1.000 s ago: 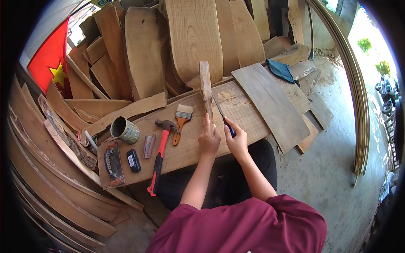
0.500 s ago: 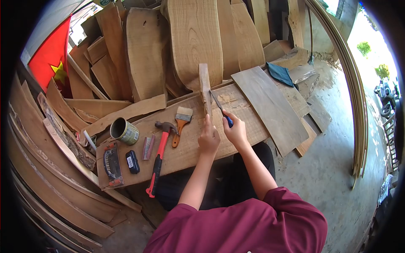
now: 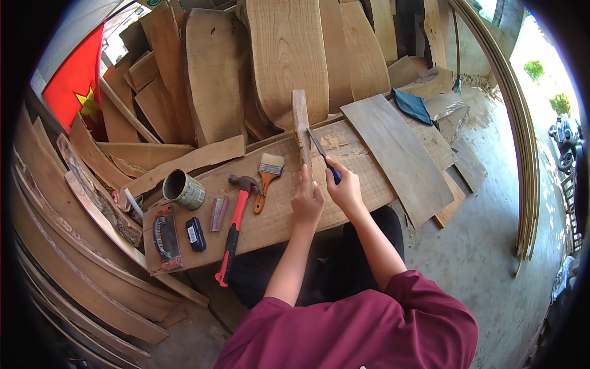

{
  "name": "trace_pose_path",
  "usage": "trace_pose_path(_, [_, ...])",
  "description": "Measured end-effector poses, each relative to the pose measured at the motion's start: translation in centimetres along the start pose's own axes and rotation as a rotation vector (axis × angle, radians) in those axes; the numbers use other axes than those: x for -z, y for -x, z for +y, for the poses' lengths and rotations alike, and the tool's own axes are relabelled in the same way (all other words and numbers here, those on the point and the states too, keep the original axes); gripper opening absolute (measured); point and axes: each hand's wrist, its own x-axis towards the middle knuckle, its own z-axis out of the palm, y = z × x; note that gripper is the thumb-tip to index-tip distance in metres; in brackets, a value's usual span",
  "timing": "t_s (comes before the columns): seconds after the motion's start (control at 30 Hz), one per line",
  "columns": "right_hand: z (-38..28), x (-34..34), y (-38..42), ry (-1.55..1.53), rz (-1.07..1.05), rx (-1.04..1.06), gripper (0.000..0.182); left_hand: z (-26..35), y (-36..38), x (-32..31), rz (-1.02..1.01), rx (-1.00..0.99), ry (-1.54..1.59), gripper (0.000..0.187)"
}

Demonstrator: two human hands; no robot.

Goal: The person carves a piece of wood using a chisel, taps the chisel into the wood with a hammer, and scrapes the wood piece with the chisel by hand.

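A narrow wooden piece (image 3: 300,120) stands on the workbench (image 3: 270,230), its lower end at my left hand. Closed round that end, my left hand (image 3: 307,200) has its fingers along the wood's side. My right hand (image 3: 345,187) grips the blue handle of a file (image 3: 318,142), whose long dark blade slants up to the wood's right side. Whether the tip touches the wood is hard to tell. Left of my hands lie a flat paintbrush (image 3: 268,178) and a red-and-black claw hammer (image 3: 236,224), its handle reaching past the bench's front edge.
A tin can (image 3: 184,189), sanding block (image 3: 165,240), small black case (image 3: 195,235) and a small flat reddish piece (image 3: 218,213) occupy the bench's left. A grey-brown board (image 3: 399,160) overhangs its right side. Large planks (image 3: 289,61) lean behind; curved boards (image 3: 80,270) crowd the left.
The view has shifted slightly, so everything sits a little further right. Both hands keep their grips; the file's position against the wood is almost the same.
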Motion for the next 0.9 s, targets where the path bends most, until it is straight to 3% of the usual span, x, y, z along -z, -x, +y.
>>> trace_pose_path(0.23, [0.8, 0.2, 1.2, -0.043, 0.065, 0.108, 0.031, 0.2, -0.2, -0.2, 0.024, -0.018, 0.012, 0.058])
trace_pose_path(0.43, [0.0, -0.2, 0.1, 0.016, 0.003, -0.017, 0.031, 0.1, 0.1, 0.0, 0.033, -0.053, -0.008, 0.058])
trace_pose_path(0.53, [-0.1, -0.2, 0.2, -0.006, -0.016, -0.007, 0.029, 0.3, 0.0, 0.3, -0.035, 0.069, 0.042, 0.058])
trace_pose_path(0.73, [0.3, 0.1, 2.3, -0.033, 0.025, 0.047, 0.032, 0.0, 0.0, -0.3, -0.005, 0.004, -0.002, 0.059])
trace_pose_path(0.8, [-0.3, -0.1, 1.4, 0.013, -0.024, -0.054, 0.029, -0.2, 0.1, -0.6, 0.059, -0.089, -0.015, 0.06])
trace_pose_path(0.9, [0.4, -1.8, -1.6, 0.031, 0.033, -0.01, 0.03, 0.4, 0.2, 0.0, -0.053, 0.046, 0.006, 0.061])
